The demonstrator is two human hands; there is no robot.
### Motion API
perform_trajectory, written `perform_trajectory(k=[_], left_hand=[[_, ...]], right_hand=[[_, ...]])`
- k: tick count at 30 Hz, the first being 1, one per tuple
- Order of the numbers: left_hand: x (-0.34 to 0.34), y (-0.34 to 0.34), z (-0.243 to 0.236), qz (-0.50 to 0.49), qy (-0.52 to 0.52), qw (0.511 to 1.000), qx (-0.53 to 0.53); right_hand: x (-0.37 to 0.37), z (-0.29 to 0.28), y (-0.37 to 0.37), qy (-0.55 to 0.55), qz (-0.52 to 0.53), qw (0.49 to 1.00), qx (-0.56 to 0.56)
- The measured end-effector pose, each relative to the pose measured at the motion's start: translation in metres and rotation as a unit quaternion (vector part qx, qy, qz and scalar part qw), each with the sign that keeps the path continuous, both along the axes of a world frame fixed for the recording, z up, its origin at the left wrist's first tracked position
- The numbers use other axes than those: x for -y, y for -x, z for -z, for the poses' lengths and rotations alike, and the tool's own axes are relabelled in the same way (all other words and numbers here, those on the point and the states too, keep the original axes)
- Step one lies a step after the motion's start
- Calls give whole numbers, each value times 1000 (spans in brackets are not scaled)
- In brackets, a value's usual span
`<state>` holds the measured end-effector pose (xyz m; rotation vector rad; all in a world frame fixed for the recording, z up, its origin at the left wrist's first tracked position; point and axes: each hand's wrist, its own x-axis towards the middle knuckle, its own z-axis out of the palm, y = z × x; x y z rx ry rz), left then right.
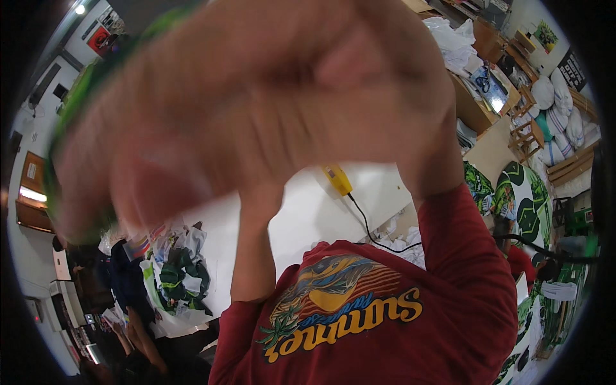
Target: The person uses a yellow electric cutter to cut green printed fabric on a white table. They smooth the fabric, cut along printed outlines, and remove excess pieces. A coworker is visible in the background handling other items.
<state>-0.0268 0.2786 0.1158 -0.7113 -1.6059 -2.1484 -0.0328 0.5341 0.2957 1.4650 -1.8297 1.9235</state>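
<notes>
Hands: raised close to the lens, blurred, filling the upper two thirds of the view; left hand (128, 160) and right hand (333, 83) pressed together, fingers curled.
Grip, left: cannot tell whether closed on anything; a bright green blurred strip (70, 109) runs along its outer edge, touching it.
Grip, right: cannot tell; fingers bent inward, nothing distinct between them.
Forearms: both rising from the lower part of the view, right one in the sleeve of a red long-sleeved shirt with a yellow and orange print (359, 308).
Obstruction: hands and shirt hide most of the white flat surface (301, 218) below.
Surface, visible part: yellow handheld tool (337, 179) lying near its far edge, thin black cable (369, 228) trailing from it toward the shirt.
Left of the surface: heap of mixed white, green and dark fabric pieces (176, 269), spilling downward.
Lower left: another person's hand and arm (138, 333), apart from the raised hands, near the heap.
Right side: green and white patterned fabric panels (520, 199) beside the surface.
Upper right, containers: wooden shelving (475, 102) holding white bundled cloth; stacked white filled sacks (564, 115) resting on a wooden pallet (577, 163).
</notes>
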Motion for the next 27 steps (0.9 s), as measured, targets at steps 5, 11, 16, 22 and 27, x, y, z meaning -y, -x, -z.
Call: perform_trajectory(k=[5, 11, 16, 22, 27], left_hand=[[148, -82, -58, -298, -242, 923, -3], [314, -106, 15, -634, 110, 739, 203], [422, -81, 140, -413, 479, 593, 498], [312, -104, 289, -116, 574, 763, 272], [167, -110, 328, 52, 708, 663, 238]], right_hand=[[-21, 78, 49, 145, -90, 980, 99], [-21, 406, 75, -321, 530, 736, 272], [-10, 541, -8, -335, 549, 724, 249], [-24, 525, -32, -373, 501, 739, 252], [-32, 453, 28, -365, 413, 786, 281]])
